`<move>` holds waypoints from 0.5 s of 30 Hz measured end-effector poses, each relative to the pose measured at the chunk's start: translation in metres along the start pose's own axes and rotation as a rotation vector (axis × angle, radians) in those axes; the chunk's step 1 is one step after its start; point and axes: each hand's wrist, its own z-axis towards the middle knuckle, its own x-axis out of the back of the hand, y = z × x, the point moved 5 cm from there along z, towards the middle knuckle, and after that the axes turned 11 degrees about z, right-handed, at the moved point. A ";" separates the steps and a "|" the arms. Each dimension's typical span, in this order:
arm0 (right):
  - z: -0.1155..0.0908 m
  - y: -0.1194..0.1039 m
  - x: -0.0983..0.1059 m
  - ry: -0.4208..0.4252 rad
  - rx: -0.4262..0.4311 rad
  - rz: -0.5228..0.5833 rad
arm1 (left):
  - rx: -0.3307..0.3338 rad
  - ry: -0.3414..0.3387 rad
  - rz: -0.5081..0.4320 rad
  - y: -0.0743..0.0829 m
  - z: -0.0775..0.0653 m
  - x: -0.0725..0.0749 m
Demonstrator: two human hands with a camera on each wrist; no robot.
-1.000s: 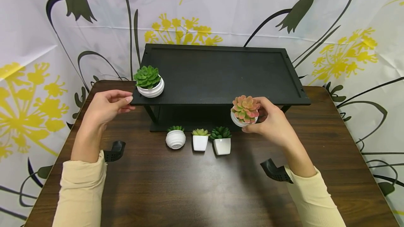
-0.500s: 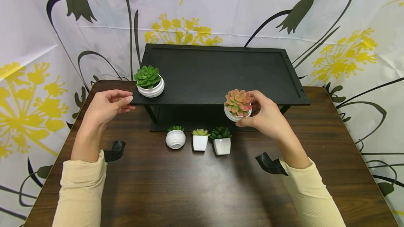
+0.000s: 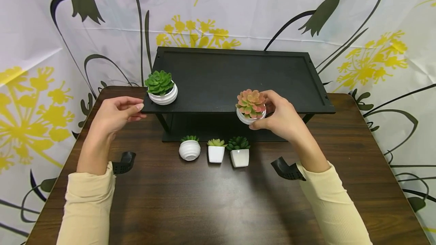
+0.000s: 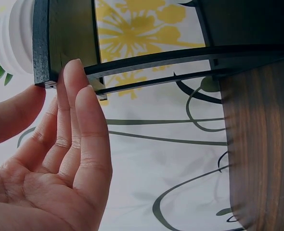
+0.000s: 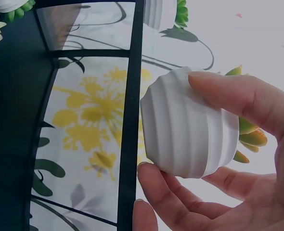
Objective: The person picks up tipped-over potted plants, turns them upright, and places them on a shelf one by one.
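While my left hand point(image 3: 116, 116) pinches the front left corner of the black shelf point(image 3: 211, 76), my right arm reaches forward and inward, thumb and fingers curled round the white pot point(image 5: 190, 125) of a pink plant point(image 3: 251, 103), just right of the middle of the shelf's front edge. The right wrist view hides most of its leaves; I cannot tell whether its base touches the shelf. The leaves point up, the base-to-leaf axis close to upright.
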 end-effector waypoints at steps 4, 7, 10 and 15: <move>0.004 -0.002 -0.001 -0.012 -0.008 0.003 | -0.003 0.003 0.004 0.000 0.000 0.000; 0.007 -0.004 -0.003 -0.023 -0.010 0.009 | -0.005 0.005 0.005 0.001 -0.001 0.000; 0.010 -0.006 -0.004 -0.033 -0.005 0.002 | -0.008 0.006 0.004 0.001 -0.001 0.000; 0.016 -0.011 -0.007 -0.039 0.001 -0.010 | -0.008 0.004 0.004 0.001 -0.001 0.000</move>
